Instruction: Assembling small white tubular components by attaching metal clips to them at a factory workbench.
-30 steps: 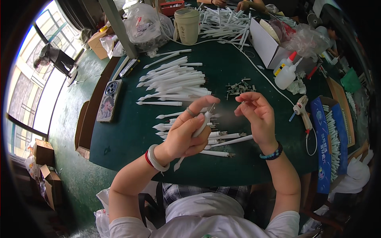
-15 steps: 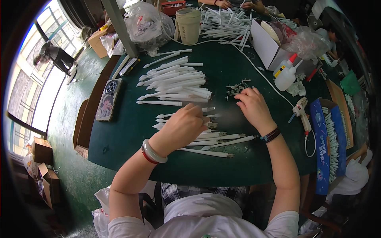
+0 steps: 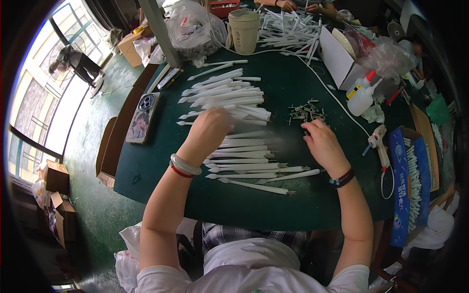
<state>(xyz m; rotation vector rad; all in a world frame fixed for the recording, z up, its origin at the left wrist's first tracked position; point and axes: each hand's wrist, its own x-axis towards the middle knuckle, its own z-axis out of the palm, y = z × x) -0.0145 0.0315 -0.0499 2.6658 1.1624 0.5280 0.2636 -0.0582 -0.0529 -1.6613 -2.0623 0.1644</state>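
My left hand [image 3: 211, 131] is over the near edge of an upper group of white candle-shaped sticks [image 3: 222, 93] with pointed, flame-like tips. Its fingers are smeared by motion, so whether they hold a stick is unclear. Below it lies a lower row of similar sticks [image 3: 249, 160], several with small metal pieces at their right ends. My right hand [image 3: 323, 146] is at the near side of a small heap of metal parts [image 3: 305, 110]. Thumb and forefinger are pinched together there; what is between them is too small to make out.
A phone [image 3: 142, 118] lies at the left table edge. On the right are a glue bottle [image 3: 360, 100], a glue gun [image 3: 378, 139] and a blue box [image 3: 401, 190] of white sticks. A cup [image 3: 243, 31] stands at the back, near a large stick pile [image 3: 288, 29] and another person's hands.
My left hand has moved from the lower row up to the upper group, uncovering the lower sticks. My right hand has drawn slightly nearer to me beside the metal parts. The whole view has shifted a little.
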